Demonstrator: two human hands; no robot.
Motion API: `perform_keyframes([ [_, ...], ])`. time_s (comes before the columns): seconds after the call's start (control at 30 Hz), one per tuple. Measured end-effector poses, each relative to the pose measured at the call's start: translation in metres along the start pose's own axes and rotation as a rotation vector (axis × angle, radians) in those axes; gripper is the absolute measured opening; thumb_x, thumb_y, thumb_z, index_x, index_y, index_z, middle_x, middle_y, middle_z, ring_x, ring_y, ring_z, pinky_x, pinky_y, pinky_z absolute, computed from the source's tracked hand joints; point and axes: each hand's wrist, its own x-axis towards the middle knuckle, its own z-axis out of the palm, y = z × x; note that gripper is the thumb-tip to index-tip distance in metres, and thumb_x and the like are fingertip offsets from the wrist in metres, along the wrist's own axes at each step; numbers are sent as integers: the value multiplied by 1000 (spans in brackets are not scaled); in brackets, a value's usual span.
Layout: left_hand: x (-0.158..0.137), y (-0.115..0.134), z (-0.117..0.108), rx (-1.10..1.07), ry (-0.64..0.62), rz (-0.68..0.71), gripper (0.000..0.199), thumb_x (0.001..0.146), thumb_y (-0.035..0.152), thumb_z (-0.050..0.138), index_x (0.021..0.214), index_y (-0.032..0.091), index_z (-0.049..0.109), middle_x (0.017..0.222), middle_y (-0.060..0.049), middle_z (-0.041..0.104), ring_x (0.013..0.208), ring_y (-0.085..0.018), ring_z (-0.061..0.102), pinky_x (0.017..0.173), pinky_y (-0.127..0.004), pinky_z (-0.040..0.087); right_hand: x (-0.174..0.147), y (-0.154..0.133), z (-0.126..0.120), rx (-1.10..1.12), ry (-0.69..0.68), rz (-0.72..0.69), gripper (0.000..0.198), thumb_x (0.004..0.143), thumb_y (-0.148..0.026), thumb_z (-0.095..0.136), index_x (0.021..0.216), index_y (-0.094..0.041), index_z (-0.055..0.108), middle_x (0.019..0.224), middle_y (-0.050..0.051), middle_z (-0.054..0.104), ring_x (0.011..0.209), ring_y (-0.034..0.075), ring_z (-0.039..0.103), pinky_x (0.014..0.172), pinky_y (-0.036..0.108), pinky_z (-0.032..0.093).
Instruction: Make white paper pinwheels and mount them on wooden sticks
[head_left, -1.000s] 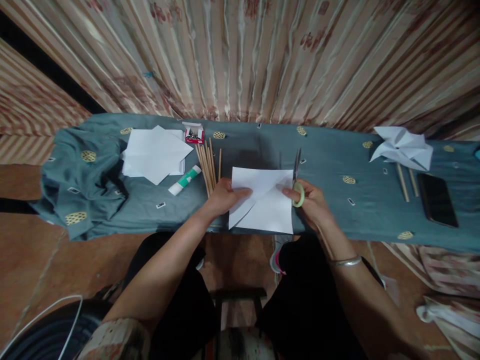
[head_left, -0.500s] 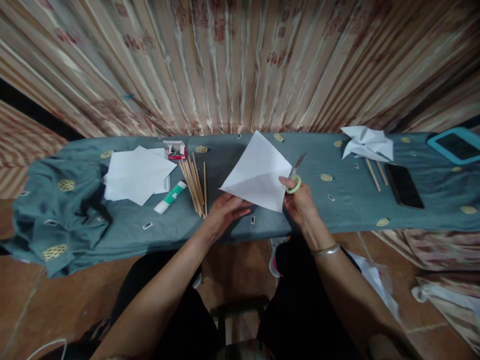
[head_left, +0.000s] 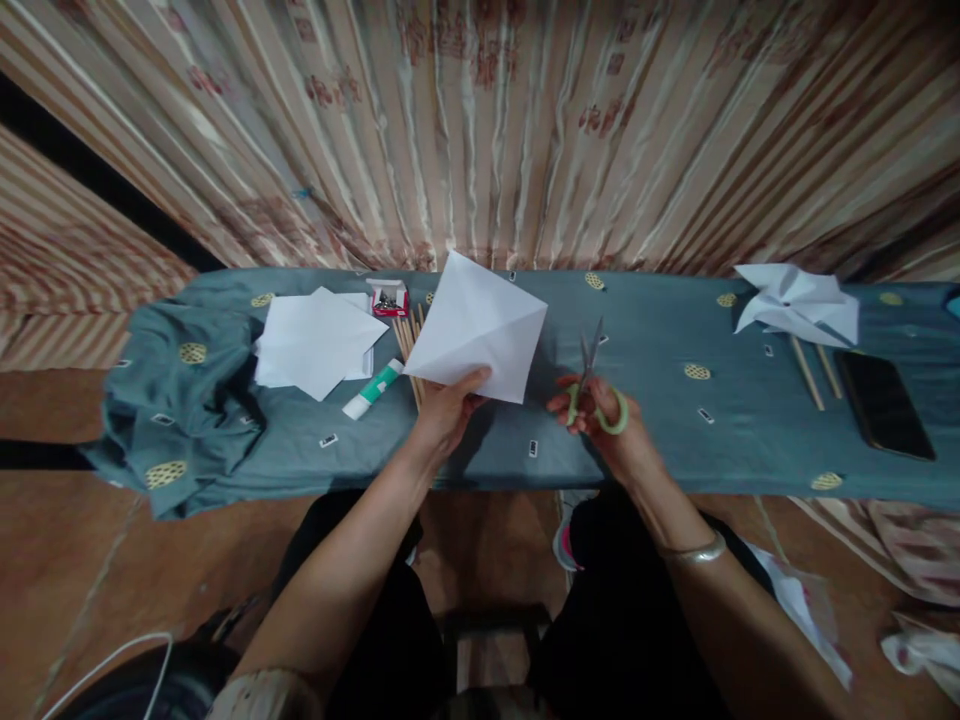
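Observation:
A creased white sheet of paper (head_left: 480,325) is pinched by its lower edge in my left hand (head_left: 448,408), thumb on top and fingers beneath. It is held up over the table, partly covering a bundle of wooden sticks (head_left: 405,335). To its right, my right hand (head_left: 607,420) is closed round a pair of scissors (head_left: 589,365) with pale green handles. The blades point away from me, slightly parted, and are apart from the paper. Left of the sticks lies a glue stick (head_left: 373,388) with a green band.
A pile of white paper (head_left: 319,340) lies at left beside a small red box (head_left: 390,298) of metal pieces. At right are white paper pinwheels (head_left: 799,303) on sticks and a black phone (head_left: 885,405). The grey-green tablecloth (head_left: 667,440) is bunched at left; a curtain hangs behind.
My left hand has gone from supporting the paper underneath to pinching its lower edge, and the paper has shifted left. My right hand has let go of the paper; the scissors' handles now sit in its fingers.

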Motion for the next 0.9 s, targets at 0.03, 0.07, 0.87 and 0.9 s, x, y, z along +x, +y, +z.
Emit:
perform_keyframes([
  [0.03,3,5,-2,-5,15,32,61,53,16,85,109,21,63,100,-3,73,95,-21,67,78,-32,56,-5,1,-2,-25,-88,39,54,73,-65,72,97,-17,70,80,6,74,62,12,61,52,21,44],
  [0.07,5,10,-3,-10,26,58,61,53,16,85,110,21,63,101,-3,73,95,-21,67,78,-32,56,-9,1,-4,-47,-188,90,53,76,-65,70,99,-17,69,82,7,74,64,13,62,54,22,45],
  [0.87,2,-4,-1,71,10,126,74,50,21,86,120,20,60,97,-3,73,88,-19,67,80,-31,53,-20,9,13,-336,-551,132,64,77,-72,62,105,-15,65,81,7,70,66,14,60,60,27,47],
  [0.9,2,-4,0,66,9,124,74,50,20,86,119,20,60,96,-3,73,87,-19,67,80,-31,53,-20,10,13,-331,-549,124,63,77,-72,62,105,-15,65,81,7,70,65,14,60,60,27,47],
])
